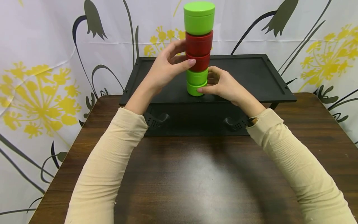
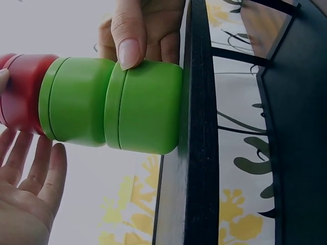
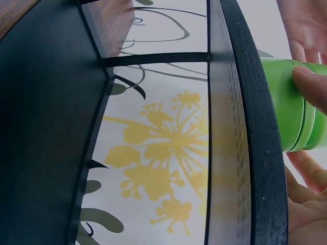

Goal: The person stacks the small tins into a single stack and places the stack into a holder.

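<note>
A tower of lidded round jars stands upright on a black raised stand (image 1: 240, 74). At its top is a green jar (image 1: 199, 21), over an upper red jar (image 1: 199, 45) and a lower red jar (image 1: 202, 62). Below these come another green jar (image 1: 197, 77) and the bottom green jar (image 1: 193, 90). My left hand (image 1: 169, 65) holds the red jars from the left, thumb across the lower one, fingers partly hidden behind. On the right, my right hand (image 1: 223, 84) grips the bottom green jar (image 2: 150, 109) near its lid, thumb in front and fingers behind.
The stand sits at the back of a brown wooden table (image 1: 179, 180); its front edge (image 3: 260, 132) runs close below both wrists. Behind it hangs a white curtain (image 1: 56, 37) with yellow and grey flower prints. Dark camera mounts (image 1: 156, 120) sit at the wrists.
</note>
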Available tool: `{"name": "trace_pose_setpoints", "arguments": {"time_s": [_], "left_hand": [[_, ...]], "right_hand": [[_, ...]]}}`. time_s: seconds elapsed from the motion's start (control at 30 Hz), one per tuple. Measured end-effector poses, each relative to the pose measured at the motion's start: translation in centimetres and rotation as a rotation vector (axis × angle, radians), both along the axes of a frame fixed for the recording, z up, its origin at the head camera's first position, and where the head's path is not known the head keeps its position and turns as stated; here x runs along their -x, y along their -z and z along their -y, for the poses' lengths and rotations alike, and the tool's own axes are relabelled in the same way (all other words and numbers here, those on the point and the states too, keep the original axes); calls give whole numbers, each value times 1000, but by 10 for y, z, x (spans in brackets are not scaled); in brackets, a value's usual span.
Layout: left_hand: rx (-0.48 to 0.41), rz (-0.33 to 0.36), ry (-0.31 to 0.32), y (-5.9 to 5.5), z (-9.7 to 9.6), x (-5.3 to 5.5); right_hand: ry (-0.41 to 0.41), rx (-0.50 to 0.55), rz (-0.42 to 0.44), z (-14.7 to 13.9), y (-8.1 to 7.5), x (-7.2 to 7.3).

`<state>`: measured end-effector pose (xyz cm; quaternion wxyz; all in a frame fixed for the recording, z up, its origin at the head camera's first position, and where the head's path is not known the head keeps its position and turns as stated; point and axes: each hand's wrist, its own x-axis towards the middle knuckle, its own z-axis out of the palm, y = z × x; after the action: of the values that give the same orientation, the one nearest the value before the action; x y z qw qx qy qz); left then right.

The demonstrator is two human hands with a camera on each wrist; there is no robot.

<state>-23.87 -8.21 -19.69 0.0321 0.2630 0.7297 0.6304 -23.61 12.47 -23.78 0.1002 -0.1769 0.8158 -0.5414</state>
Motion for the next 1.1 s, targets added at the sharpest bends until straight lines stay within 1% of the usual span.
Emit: {"name": "trace_pose_setpoints", "arguments": {"time_s": [0.2,0.3,0.47,0.63,0.77,0.87,0.93,1.1], "left_hand": [[-8,1,-2,-2,1,-2],[2,-2,-28,-3,4,-4],[48,-28,-115,-5,11,-9],[36,-56,-210,-9,23,-19],[12,-78,-274,-10,38,-28],[15,-92,-320,-9,49,-33],[30,-104,-353,-8,58,-37],[101,-116,-444,-5,83,-46]], "right_hand": [[2,-8,-10,-1,-3,-3],[5,0,-18,-4,-5,-4],[16,13,-53,-13,-7,-10],[55,-6,-95,-27,-17,-23],[102,-23,-128,-42,-25,-33],[138,-12,-144,-54,-29,-39],[166,2,-153,-64,-30,-41],[240,52,-169,-91,-30,-46]]}}
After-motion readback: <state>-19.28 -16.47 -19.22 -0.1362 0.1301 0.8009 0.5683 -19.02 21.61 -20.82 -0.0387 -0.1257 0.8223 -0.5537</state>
